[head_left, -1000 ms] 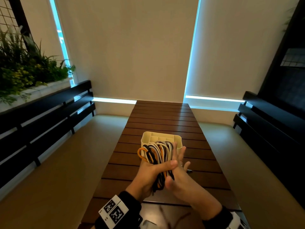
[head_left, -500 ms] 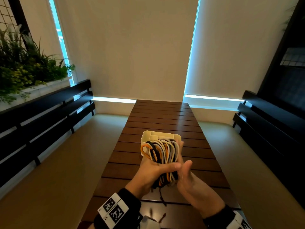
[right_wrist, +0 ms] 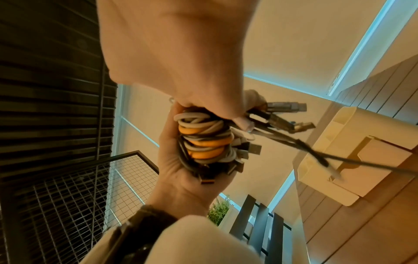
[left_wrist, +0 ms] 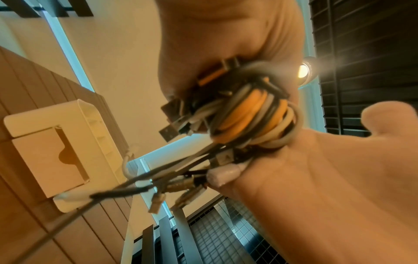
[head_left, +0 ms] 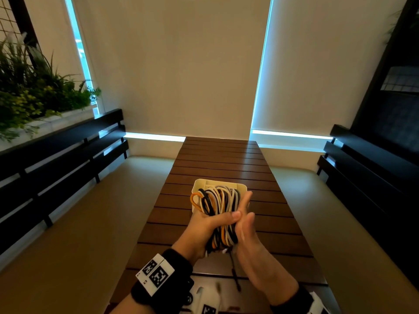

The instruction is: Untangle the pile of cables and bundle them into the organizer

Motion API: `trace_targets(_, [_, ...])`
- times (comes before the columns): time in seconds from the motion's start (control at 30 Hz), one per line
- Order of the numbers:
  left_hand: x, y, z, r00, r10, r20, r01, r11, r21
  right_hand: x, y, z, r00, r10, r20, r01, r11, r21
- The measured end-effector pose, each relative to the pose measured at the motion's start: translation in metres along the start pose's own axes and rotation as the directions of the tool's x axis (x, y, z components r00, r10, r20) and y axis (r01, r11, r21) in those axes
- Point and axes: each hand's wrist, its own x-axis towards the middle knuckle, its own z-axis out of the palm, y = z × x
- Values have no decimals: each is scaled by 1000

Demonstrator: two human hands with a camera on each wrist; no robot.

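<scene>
Above the cream plastic organizer box (head_left: pixel 218 185) on the slatted wooden table (head_left: pixel 226 155), the left hand (head_left: pixel 209 225) clamps the orange, black and white cable bundle (head_left: pixel 218 202); the right hand (head_left: pixel 246 225), fingers now straighter, presses alongside, bundle risen, nearly ready to drop in.

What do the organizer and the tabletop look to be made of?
The organizer: probably molded plastic, cream, smooth with rounded corners and thin walls. The tabletop: dark brown slats with gaps between, likely wood or a wood-look composite; a faint sheen suggests a sealed finish.
</scene>
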Motion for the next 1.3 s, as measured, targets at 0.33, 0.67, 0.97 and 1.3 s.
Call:
trace_targets(0.33, [9,1,10,992,66,-106,-54,992,115,18,-27,7,992,125,7,-107,813,573])
trace_targets(0.67, [8,5,5,982,157,-108,-152,987,55,7,19,-20,772,424,-473,-320,903,287])
trace_targets(0.97, [7,-1,4,986,144,-83,-136,986,97,28,-10,-31,843,-204,-498,-47,894,-445])
trace_targets(1.3, [3,1,5,979,167,-120,-160,985,61,31,-18,-28,964,-199,-177,119,917,-381])
